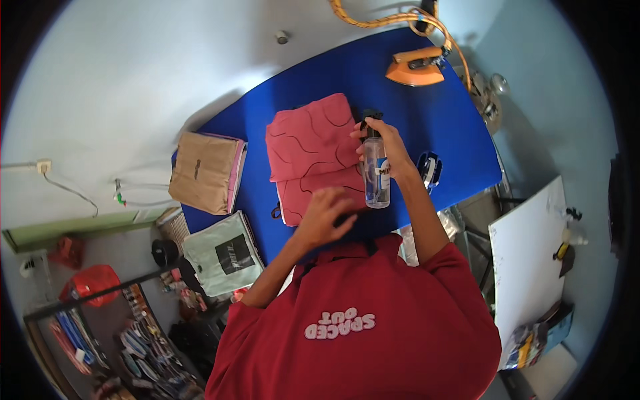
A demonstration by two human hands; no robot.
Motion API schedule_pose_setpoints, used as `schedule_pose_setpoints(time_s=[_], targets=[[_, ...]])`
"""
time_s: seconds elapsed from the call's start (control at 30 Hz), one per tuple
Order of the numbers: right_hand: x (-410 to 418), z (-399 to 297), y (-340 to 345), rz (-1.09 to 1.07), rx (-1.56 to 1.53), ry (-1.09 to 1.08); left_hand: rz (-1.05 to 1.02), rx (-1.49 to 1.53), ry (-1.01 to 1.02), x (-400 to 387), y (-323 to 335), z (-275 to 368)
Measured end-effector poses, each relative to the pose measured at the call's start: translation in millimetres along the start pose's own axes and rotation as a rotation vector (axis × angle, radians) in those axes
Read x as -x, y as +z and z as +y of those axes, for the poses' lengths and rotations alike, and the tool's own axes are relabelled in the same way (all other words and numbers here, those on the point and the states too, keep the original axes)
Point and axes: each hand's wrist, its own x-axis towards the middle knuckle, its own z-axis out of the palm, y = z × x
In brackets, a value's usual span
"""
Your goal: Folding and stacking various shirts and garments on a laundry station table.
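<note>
A folded pink-red cloth with dark curved lines (312, 140) lies on the blue-covered table (450, 130) before me. My right hand (390, 145) grips a clear spray bottle with a black nozzle (375, 187) at the cloth's right edge; the bottle bears a label. Over the cloth's lower part is my left hand (325, 215), blurred, fingers apart and holding nothing. Whether it touches the cloth, I cannot tell.
An orange iron (417, 67) with a hose stands at the far right. Folded brown (205, 172) and pale green garments (225, 255) are stacked at left. A dark blue object (430, 170) lies right of the bottle. A white board (525, 260) leans beyond the table.
</note>
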Motion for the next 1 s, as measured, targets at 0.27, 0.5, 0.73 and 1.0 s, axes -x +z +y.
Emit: schedule_pose_setpoints(time_s=[0.27, 0.5, 0.73, 1.0], targets=[[32.4, 35.4, 54.9, -0.154, 0.541, -0.158, 0.279, 0.04, -0.107, 62.8, 11.7, 12.8], [92.8, 82.5, 63.3, -0.367, 0.963, -0.073, 0.769, 0.052, -0.505, 119.3, -13.9, -28.4], [97.0, 61.8, 36.6, -0.075, 0.591, 0.128, 0.936, 0.071, -0.766, 164.9, -15.9, -49.6], [74.9, 51.3, -10.1, 0.329, 0.04, 0.158, 0.955, 0.192, -0.877, 189.5, -9.1, -59.6]])
